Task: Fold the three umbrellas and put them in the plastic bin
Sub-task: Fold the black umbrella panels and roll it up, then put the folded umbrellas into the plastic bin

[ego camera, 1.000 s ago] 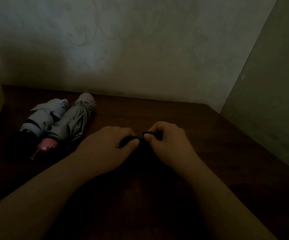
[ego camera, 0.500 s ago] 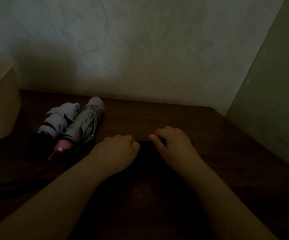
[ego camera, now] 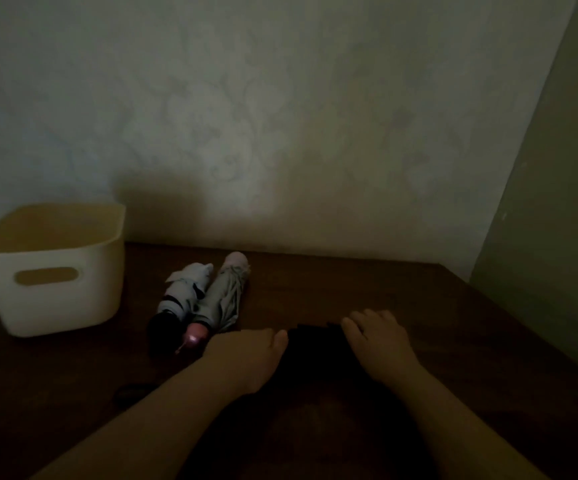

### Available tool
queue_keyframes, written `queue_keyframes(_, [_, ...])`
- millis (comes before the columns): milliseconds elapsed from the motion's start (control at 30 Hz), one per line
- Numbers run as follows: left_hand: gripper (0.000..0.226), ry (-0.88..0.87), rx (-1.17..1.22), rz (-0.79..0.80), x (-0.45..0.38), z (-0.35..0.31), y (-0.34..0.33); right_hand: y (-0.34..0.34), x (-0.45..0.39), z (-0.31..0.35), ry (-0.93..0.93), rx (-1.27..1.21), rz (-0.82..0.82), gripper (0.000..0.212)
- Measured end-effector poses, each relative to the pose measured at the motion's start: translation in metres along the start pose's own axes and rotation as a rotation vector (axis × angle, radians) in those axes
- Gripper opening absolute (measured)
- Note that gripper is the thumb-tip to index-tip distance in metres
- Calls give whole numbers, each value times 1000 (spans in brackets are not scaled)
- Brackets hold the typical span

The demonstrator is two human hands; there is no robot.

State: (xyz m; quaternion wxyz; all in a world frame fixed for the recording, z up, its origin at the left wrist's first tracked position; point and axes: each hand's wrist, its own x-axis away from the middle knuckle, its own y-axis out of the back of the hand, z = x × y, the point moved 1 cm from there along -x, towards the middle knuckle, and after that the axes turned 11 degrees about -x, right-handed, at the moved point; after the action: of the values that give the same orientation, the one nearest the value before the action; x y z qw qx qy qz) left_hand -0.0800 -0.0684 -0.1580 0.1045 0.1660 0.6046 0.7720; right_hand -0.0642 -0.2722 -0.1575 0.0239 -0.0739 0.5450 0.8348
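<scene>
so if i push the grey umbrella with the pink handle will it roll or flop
The grey umbrella looks roughly cylindrical, so it may roll a little. Its loose, unstrapped folds would probably drag and stop it. The blue-white umbrella lying against its left side likely blocks it that way.

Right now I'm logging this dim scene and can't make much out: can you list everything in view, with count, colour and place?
bin: one, cream, open-topped with a handle slot, far left on the table.
pale umbrella: one, light blue-white with a dark band and dark handle, folded, right of the bin.
grey umbrella: one, grey with pink ends, folded, lying against the pale umbrella's right side.
black umbrella: one, black, between the two hands; too dark to make out its shape.
strap: one, dark loop, on the table near the left forearm.
table: one, dark brown wood, against the wall.
left hand: fingers curled at the black umbrella's left side.
right hand: fingers resting on its right side.
</scene>
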Motion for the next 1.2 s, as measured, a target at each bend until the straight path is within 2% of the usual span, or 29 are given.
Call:
queue_keyframes(67, [53,31,47,6,13,12,-4,4,0,4,-16,32,44,37])
queue_keyframes(167, [49,47,365,-20,37,31,-5,5,3,10,-45,66,35,35])
queue_keyframes(267, [39,0,546,-64,55,41,-10,-4,8,12,-107,68,-151,40])
queue_keyframes(333, [27,13,677,-131,62,40,-17,-9,15,23,-274,-217,-309,57])
queue_keyframes(400, [18,36,774,-205,68,37,-20,-8,24,39,-473,-676,-409,75])
queue_keyframes(467, [11,49,815,-276,74,35,-21,-8,34,53,-630,-1090,-491,81])
queue_keyframes(500, [9,59,838,-309,78,34,-21,-11,40,61,-679,-1212,-505,82])
queue_keyframes(567, [9,94,890,-362,86,35,-22,-20,50,81,-712,-1355,-393,88])
queue_keyframes(700, [13,172,945,-518,99,30,-12,-37,57,141,-477,-1622,-29,85])
queue_keyframes(767, [12,225,901,-635,105,34,-6,-33,57,171,-370,-1677,69,81])
queue_keyframes(833, [14,169,853,-665,115,46,1,-28,52,191,-271,-1684,99,76])
queue_keyframes(933, [24,-30,845,-504,138,78,20,-16,40,212,-133,-1626,90,65])
queue_keyframes(967, [29,-23,812,-484,146,95,25,-11,36,217,-101,-1620,115,61])
queue_keyframes(1033, [44,160,597,-588,154,143,31,0,29,227,-94,-1622,192,53])
queue_keyframes(1100, [64,397,208,-651,151,195,28,7,23,237,-118,-1622,284,46])
queue_keyframes(1167, [72,547,-56,-495,142,237,19,8,19,248,-117,-1629,363,42])
queue_keyframes(1200, [73,580,-71,-414,138,250,14,7,18,254,-107,-1621,394,42])
